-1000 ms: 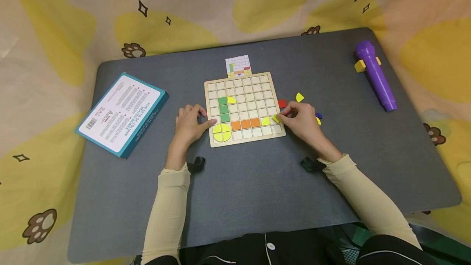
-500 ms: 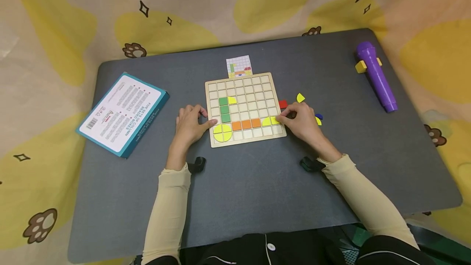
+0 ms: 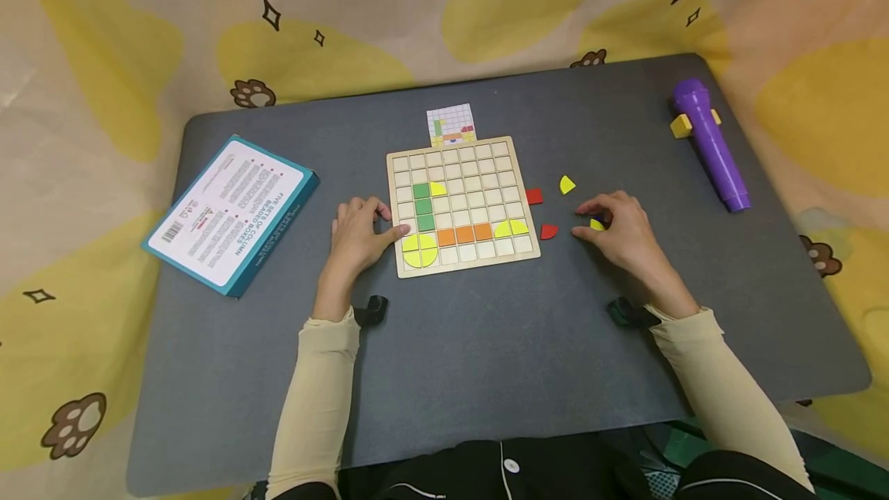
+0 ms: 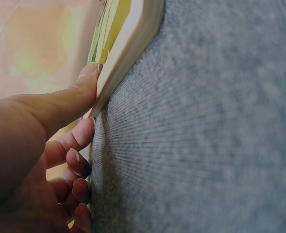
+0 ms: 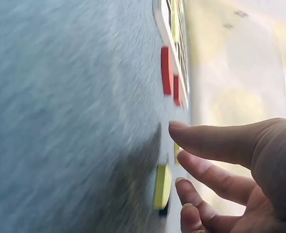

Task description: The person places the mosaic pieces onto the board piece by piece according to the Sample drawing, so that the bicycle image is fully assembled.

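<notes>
A wooden grid board (image 3: 479, 180) bears green and orange squares and yellow quarter-circle tiles. My left hand (image 3: 357, 234) holds its left edge, the thumb on the rim and the index finger against the side in the left wrist view. Right of the board, my right hand (image 3: 625, 234) hovers with thumb and fingers spread apart, nothing between them. Below its fingers lies a yellow quarter-circle tile (image 3: 596, 224), partly hidden; in the right wrist view a dark tile (image 5: 163, 210) shows behind it. A red square tile (image 3: 534, 196) and a red quarter-circle tile (image 3: 549, 231) lie beside the board.
Another yellow quarter-circle tile (image 3: 567, 184) lies farther back. A pattern card (image 3: 450, 120) sits at the board's far edge. On the left is a teal and white box (image 3: 229, 214); at the far right, a purple toy microphone (image 3: 711, 145) with yellow blocks beside it.
My right hand set a yellow quarter-circle tile onto the board beside another one, let go and moved right over the loose tiles. The red quarter-circle tile came into sight. My left hand stayed put.
</notes>
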A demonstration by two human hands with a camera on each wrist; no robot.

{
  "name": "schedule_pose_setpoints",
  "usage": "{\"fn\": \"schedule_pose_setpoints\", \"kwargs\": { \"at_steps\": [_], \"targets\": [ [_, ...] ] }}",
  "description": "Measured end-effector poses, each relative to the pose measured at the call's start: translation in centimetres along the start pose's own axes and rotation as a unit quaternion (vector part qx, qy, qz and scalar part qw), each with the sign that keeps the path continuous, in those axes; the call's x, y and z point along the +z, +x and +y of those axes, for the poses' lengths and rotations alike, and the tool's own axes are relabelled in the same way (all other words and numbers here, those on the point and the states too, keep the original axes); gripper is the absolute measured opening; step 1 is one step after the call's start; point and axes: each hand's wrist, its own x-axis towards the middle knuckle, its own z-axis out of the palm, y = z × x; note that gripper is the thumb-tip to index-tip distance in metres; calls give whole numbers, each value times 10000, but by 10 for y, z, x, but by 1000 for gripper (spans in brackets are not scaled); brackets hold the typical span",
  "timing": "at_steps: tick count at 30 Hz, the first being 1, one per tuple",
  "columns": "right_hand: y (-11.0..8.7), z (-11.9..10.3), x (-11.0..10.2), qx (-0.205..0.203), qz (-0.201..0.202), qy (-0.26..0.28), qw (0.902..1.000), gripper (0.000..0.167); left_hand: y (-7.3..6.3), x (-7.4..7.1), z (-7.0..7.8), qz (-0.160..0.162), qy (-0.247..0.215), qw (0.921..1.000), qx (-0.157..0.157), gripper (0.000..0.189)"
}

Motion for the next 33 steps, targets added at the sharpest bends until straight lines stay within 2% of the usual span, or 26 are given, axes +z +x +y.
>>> {"fn": "schedule_pose_setpoints", "kwargs": {
  "at_steps": [7, 15, 20, 24, 27, 30, 33],
  "targets": [
    [-9, 17, -4, -25, 417, 33, 9991, 22, 0, 0, 0, 13, -26, 10000, -19, 40],
    [-10, 19, -7, 143, 212, -242, 9994, 24, 0, 1, 0, 23, -32, 10000, -18, 40],
    [-10, 18, -7, 50, 224, -280, 9993, 25, 0, 1, 0, 30, -16, 10000, -33, 40],
    [-8, 12, 4, -402, 544, -152, 9976, 19, 0, 1, 0, 21, -15, 10000, -10, 40],
    [-5, 3, 15, -1035, 637, 41, 9926, 14, 0, 0, 0, 12, -14, 10000, -6, 40],
    [-2, -7, 24, -1584, 481, 286, 9858, 12, 0, 0, 0, 11, -11, 10000, -7, 40],
    [1, -17, 30, -1879, 172, 443, 9810, 16, 0, 0, 0, 11, -3, 10000, -7, 40]
  ]
}}
